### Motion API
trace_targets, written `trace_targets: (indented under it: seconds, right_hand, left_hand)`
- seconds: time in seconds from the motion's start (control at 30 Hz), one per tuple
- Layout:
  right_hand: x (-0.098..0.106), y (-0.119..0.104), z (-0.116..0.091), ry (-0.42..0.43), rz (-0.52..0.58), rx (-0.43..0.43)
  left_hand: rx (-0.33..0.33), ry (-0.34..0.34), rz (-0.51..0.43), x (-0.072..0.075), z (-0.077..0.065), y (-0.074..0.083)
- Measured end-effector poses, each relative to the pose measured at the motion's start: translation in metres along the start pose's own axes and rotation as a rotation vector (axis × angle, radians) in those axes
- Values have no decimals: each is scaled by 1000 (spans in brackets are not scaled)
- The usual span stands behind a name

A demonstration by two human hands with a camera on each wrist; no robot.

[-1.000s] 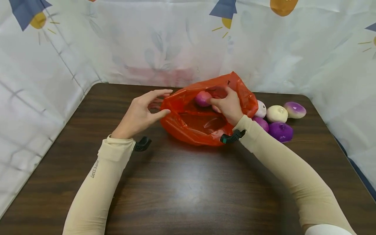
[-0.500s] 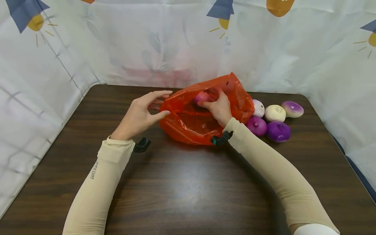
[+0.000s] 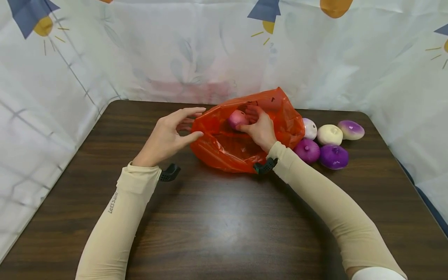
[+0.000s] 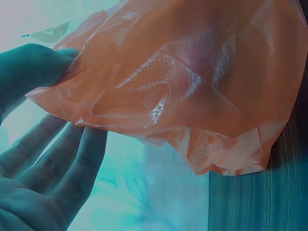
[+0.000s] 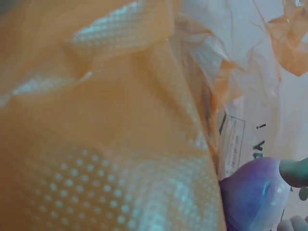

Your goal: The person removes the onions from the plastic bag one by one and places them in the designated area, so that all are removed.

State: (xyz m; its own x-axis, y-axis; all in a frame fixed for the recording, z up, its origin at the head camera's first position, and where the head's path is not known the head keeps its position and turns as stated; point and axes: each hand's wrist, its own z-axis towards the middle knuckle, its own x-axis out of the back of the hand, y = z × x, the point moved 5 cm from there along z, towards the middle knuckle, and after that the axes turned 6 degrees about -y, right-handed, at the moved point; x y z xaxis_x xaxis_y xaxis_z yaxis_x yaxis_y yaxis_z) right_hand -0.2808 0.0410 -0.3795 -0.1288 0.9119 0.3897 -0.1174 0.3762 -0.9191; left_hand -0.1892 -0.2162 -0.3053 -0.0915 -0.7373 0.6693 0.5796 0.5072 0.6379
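A red plastic bag [image 3: 224, 159] lies on the table with its mouth towards me. Inside it is a pink onion [image 3: 238, 119], glossy and round. My right hand [image 3: 260, 128] reaches into the bag, its thumb at the onion and its fingers spread behind it. In the right wrist view the thumb touches the side of the purple-pink onion [image 5: 252, 197]. My left hand [image 3: 168, 130] is at the bag's left corner, thumb and fingers apart. The left wrist view has the fingers [image 4: 79, 178] below the film of the bag [image 4: 192, 91], nearly straight.
Several onions sit right of the bag: a pale one [image 3: 309, 128], a cream one [image 3: 330, 134], a purple-and-white one [image 3: 351, 130] and purple ones [image 3: 307, 151] [image 3: 334, 156]. A white patterned curtain [image 3: 157, 50] hangs round the dark wooden table [image 3: 224, 225].
My right hand has shifted left within the bag and its fingers have spread. The onion there has moved slightly left and turned. My left hand has stayed in place.
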Motion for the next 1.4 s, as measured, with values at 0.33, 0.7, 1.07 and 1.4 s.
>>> trace_targets:
  seconds: [0.33,0.7,1.07,1.4]
  right_hand:
    - [-6,-2,7,-56,-19,7]
    - [-10,3,8,-68,-64,-23]
    - [-19,-2,6,-100,-82,38]
    - [-23,6,8,-111,23,-4]
  left_hand:
    - [-5,11,3,1,-1,0]
    - [-1,6,8,2,0,0]
    - [2,5,11,4,-1,-1]
    - [3,6,5,3,-1,-1]
